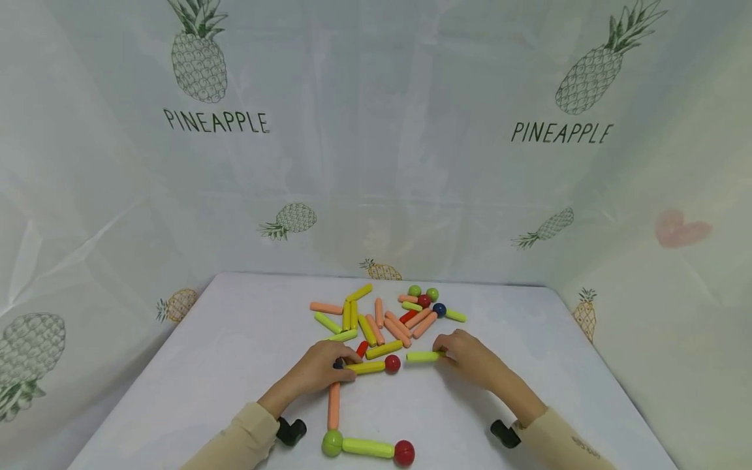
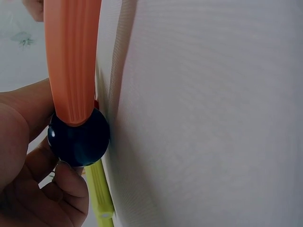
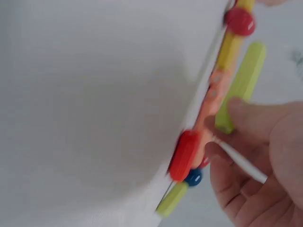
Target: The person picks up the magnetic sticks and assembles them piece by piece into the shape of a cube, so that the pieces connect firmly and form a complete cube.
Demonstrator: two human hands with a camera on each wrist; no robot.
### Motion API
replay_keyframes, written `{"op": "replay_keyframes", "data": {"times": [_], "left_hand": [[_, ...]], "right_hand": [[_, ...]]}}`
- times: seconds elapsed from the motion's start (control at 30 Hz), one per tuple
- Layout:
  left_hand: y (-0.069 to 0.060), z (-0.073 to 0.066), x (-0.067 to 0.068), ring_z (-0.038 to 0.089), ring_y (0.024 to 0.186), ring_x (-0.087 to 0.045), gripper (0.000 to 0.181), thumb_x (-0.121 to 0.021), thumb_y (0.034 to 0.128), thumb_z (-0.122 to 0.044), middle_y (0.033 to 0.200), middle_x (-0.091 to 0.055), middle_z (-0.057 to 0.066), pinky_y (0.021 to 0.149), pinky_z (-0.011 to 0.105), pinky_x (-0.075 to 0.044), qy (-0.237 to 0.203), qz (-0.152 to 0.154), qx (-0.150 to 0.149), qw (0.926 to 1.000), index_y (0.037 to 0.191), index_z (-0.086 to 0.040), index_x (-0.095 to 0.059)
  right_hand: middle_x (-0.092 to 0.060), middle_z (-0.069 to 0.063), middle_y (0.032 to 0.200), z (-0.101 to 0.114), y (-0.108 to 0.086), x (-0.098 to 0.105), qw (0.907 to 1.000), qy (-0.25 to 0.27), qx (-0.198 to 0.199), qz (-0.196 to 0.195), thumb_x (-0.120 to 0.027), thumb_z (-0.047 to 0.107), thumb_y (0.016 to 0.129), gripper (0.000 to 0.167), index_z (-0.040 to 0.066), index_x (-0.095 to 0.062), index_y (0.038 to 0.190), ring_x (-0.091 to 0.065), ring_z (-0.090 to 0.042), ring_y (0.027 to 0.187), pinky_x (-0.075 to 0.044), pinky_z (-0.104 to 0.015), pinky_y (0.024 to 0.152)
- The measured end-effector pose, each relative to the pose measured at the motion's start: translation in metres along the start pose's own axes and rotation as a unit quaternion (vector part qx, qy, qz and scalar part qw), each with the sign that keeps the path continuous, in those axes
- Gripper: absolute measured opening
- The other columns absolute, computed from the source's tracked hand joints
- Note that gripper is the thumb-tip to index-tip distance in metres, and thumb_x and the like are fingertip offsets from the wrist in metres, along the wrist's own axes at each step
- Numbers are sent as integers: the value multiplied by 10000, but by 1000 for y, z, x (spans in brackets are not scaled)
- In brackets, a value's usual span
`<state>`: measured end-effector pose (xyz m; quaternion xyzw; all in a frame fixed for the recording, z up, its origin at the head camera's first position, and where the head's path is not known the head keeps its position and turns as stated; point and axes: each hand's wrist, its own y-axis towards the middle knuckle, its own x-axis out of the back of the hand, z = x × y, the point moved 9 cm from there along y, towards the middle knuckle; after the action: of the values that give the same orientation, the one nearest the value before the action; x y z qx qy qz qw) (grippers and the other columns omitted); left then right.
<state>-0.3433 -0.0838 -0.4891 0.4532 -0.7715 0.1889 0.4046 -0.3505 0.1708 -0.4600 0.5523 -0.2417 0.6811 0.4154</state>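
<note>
Bright sticks [image 1: 384, 350] and balls [image 1: 392, 363] on a white counter [image 1: 576, 365].
The left hand [image 1: 316, 367] has its fingers clamped on a blue ball [image 2: 78, 142]; the right hand [image 1: 470, 357] pinches a green stick [image 1: 422, 357].

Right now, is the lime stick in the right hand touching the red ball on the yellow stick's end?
Apart. In the head view, a narrow strip of white table shows between the tip of the lime stick and the red ball.
</note>
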Motion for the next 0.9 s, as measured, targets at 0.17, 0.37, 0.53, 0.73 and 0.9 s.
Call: {"op": "replay_keyframes", "data": {"times": [0.17,0.37,0.53,0.73,0.9], "left_hand": [[-2,3,-3,63,840,-549,257,-778,840,-291,900,-649,-163,772,324,-443,-2,-4,66,10000,1089,-242,-745],[-1,0,1,84,847,-558,251,-779,841,-279,902,-643,-171,768,322,-440,-86,-7,77,9999,1087,-249,-744],[0,-2,1,96,851,-561,244,-782,840,-258,900,-649,-162,775,334,-439,-92,-9,74,9999,1081,-246,-746],[-1,1,0,76,844,-556,245,-776,846,-278,920,-656,-156,772,323,-448,-60,11,131,9999,1087,-249,-744],[-4,4,2,66,813,-554,237,-767,854,-288,890,-627,-173,726,284,-465,-164,30,128,9998,1081,-225,-741]], "right_hand": [[-624,136,834,19,-13,-4,9980,628,-83,6,-738,93,862,172,150,-718,1022,-528,-24,726,-499,-239,668],[-617,143,749,29,-27,-13,9891,1421,-376,103,-714,113,881,119,127,-715,999,-544,-16,655,-488,-219,590],[-627,132,727,34,-32,-23,9821,1790,-514,295,-708,155,886,104,124,-706,986,-556,-34,626,-489,-230,563],[-635,118,722,39,-35,-35,9722,2169,-724,499,-717,210,886,163,121,-688,1019,-567,-55,625,-486,-231,569],[-632,70,681,51,-36,-44,9569,2669,-854,761,-716,241,886,236,101,-678,1072,-557,-100,574,-455,-231,516]]}}
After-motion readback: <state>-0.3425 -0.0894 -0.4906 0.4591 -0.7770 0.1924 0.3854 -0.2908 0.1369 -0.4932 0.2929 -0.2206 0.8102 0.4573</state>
